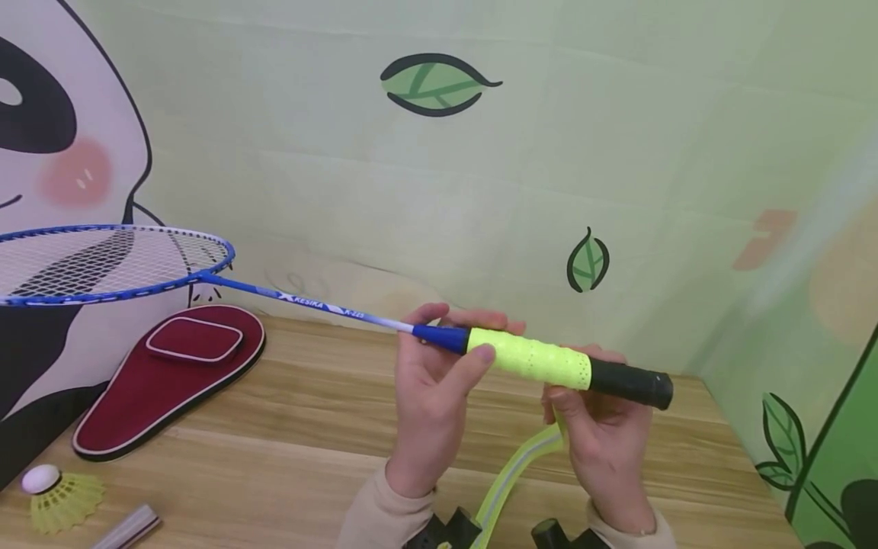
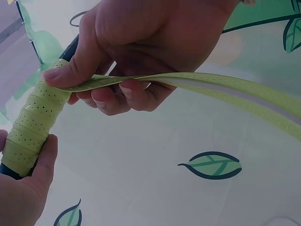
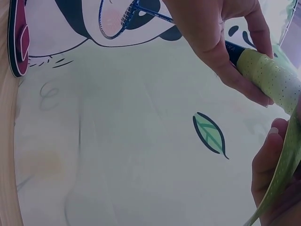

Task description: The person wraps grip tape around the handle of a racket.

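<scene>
A blue and white badminton racket (image 1: 321, 306) is held up slantwise above the table, its strung head to the left. Bright yellow perforated grip tape (image 1: 538, 360) is wound round the upper handle; the black butt end (image 1: 632, 383) shows bare. At the blue cone and first turns of tape, my left hand (image 1: 434, 408) grips the racket, thumb in front and fingers behind. Under the handle, my right hand (image 1: 609, 438) pinches the tape where it leaves the winding. The loose tape strip (image 2: 221, 84) trails away from that hand. Some right fingers are hidden behind the handle.
On the wooden table (image 1: 288, 427) at left lie a dark red racket-shaped case (image 1: 171, 396), a yellow shuttlecock (image 1: 65, 503) and a shiny strip-like piece (image 1: 129, 528) cut off by the frame edge. A printed cloth backdrop (image 1: 309, 152) stands behind the table.
</scene>
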The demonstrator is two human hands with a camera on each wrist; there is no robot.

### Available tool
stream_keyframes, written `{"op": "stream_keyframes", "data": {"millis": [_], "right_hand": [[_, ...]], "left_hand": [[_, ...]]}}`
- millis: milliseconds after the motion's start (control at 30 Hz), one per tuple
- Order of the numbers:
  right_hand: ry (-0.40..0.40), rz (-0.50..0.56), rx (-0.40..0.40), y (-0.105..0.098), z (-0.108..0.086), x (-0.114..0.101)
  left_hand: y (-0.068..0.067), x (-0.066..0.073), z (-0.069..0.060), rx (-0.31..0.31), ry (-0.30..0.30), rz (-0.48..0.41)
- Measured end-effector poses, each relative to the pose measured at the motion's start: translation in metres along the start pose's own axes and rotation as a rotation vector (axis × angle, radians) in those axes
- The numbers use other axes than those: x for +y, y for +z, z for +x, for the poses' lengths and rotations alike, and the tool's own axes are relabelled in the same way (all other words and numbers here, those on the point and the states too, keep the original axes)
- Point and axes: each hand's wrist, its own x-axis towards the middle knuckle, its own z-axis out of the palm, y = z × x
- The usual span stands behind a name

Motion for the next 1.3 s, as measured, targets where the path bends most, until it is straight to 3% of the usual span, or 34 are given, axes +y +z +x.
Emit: {"op": "stream_keyframes", "data": {"millis": [500, 967, 1100, 1300], "right_hand": [[-0.006, -0.003, -0.012, -0.0015, 0.0018, 0.0009], [0.002, -0.006, -0.022, -0.0001, 0.0021, 0.0009], [0.02, -0.029, -0.02, 0.0, 0.0011, 0.0007], [0.022, -0.062, -0.026, -0.0003, 0.0005, 0.0005]], "left_hand": [[-0.0006, 0.002, 0.0003, -0.011, 0.012, 0.048], [-0.0021, 0.0001, 0.0026, 0.037, 0.059, 0.086], [-0.0027, -0.0002, 0.0024, 0.089, 0.062, 0.123], [-0.0026, 0.0005, 0.0016, 0.186, 0.019, 0.159]]}}
